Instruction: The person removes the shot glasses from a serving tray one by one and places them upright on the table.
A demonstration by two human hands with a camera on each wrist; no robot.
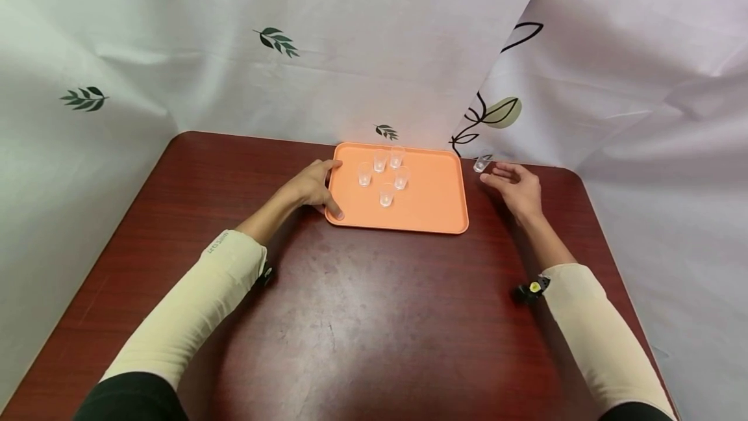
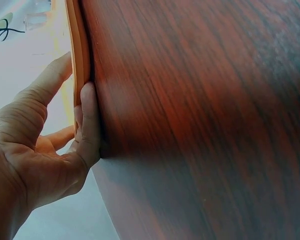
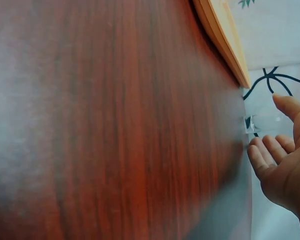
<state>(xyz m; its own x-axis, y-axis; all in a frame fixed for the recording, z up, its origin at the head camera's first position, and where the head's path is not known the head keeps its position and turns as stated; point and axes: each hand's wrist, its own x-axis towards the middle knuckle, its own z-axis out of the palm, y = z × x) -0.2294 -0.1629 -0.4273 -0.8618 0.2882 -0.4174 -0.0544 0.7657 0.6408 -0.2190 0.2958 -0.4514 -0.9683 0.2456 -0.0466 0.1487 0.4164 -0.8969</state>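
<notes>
An orange tray (image 1: 429, 203) lies at the back middle of the table, with several small clear plastic cups (image 1: 386, 195) standing on its left half. My left hand (image 1: 312, 186) grips the tray's left edge; in the left wrist view the thumb reaches over the rim while other fingers lie against its outer side. Right of the tray, one more clear cup (image 1: 482, 162) stands near the table's back edge. My right hand (image 1: 517, 192) is just beside that cup, thumb and fingers spread apart. In the right wrist view the cup (image 3: 255, 123) shows beyond the fingertips.
The dark red-brown wooden table (image 1: 350, 317) spreads out in front of the tray. A pale curtain (image 1: 222, 83) with leaf prints hangs right behind the table and along its sides.
</notes>
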